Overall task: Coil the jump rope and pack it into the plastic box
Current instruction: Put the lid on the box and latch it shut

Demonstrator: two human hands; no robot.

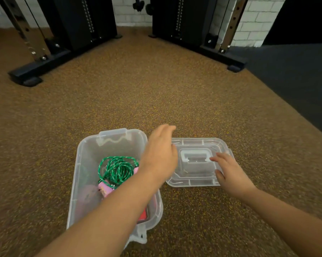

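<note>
- The green jump rope point(116, 168) is seen coiled inside the clear plastic box point(86, 154).
- The left hand point(160, 154) is held open, empty.
- The right hand point(230, 173) is spread open on the lid point(197, 143).
- No writing can be read.

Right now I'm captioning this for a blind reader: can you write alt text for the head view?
A coiled green jump rope with pink handles lies inside an open clear plastic box on speckled gym flooring. Both hands, left hand and right hand, reach for the lid lying beside it.
</note>
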